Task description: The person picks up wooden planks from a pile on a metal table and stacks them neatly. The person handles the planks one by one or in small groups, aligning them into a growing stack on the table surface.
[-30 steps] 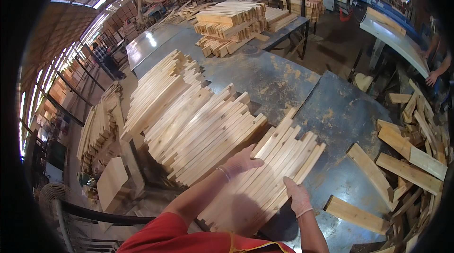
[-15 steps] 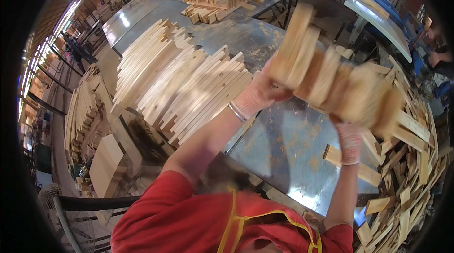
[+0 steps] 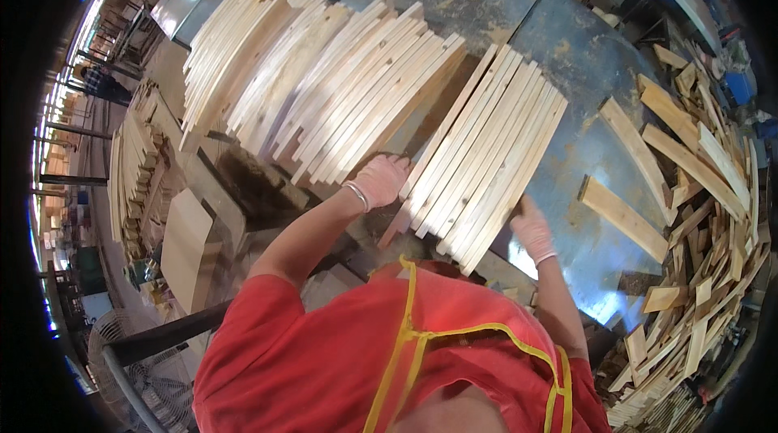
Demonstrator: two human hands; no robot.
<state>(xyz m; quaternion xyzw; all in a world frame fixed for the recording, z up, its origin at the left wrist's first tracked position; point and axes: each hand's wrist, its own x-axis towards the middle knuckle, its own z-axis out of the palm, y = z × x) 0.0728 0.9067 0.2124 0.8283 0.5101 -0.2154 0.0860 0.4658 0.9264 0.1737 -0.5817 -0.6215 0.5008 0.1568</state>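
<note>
A row of pale wooden strips [image 3: 489,153] stands on edge on the metal table, its near ends uneven and jutting past the table's front edge. My left hand [image 3: 382,180], in a pinkish work glove, presses against the row's left side near the front. Against the right side, my right hand [image 3: 531,229] is gloved too, its fingers partly hidden by the wood. Both hands clasp the strips between them. Just left of this row, with a narrow gap at the far end, stands a larger group of similar strips [image 3: 365,101].
Loose boards [image 3: 622,218] lie on the metal table [image 3: 567,44] at the right, beside a big heap of offcuts [image 3: 705,271]. Sawdust specks the tabletop. Low at the left are more stacked wood [image 3: 138,174], a pale block [image 3: 188,247] and a fan [image 3: 146,360].
The bundle of strips, held raised and blurred at the right, has come down onto the table beside the larger group. Both hands moved left and nearer me with it. The view has tilted downward.
</note>
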